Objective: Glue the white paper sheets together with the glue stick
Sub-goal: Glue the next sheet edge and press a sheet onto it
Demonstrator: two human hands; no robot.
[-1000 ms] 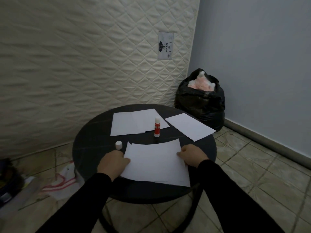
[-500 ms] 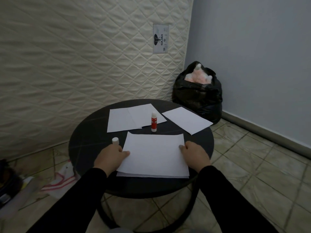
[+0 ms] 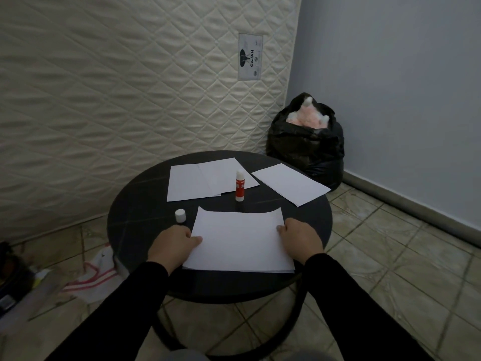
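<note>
The stacked white sheets (image 3: 240, 239) lie flat at the near edge of the round black table (image 3: 135, 220), in the lower centre of the frame; a second sheet's edge shows just under the top one along the near side. The left hand (image 3: 173, 244) rests on the left edge of the stack, thumb on top of the paper, fingers curled; whether it pinches the paper or only presses it cannot be told. The right hand (image 3: 302, 239) rests likewise at the right edge, fingertips touching the sheet, grip also unclear. Both arms wear black sleeves.

The glue stick (image 3: 240, 186) stands upright and uncapped, just beyond the stack's far edge, at the table's centre. Its white cap (image 3: 180, 215) stands apart, left of the stack, near the left hand.

Two overlapping white sheets (image 3: 200, 182) lie at the far left of the tabletop; a single sheet (image 3: 290, 184) lies angled at the far right, its corner reaching the table edge.

Behind, a quilted mattress (image 3: 117, 87) leans upright, bearing a label (image 3: 250, 57). A black bin bag (image 3: 307, 142) sits in the corner on the tiled floor (image 3: 403, 256).
</note>
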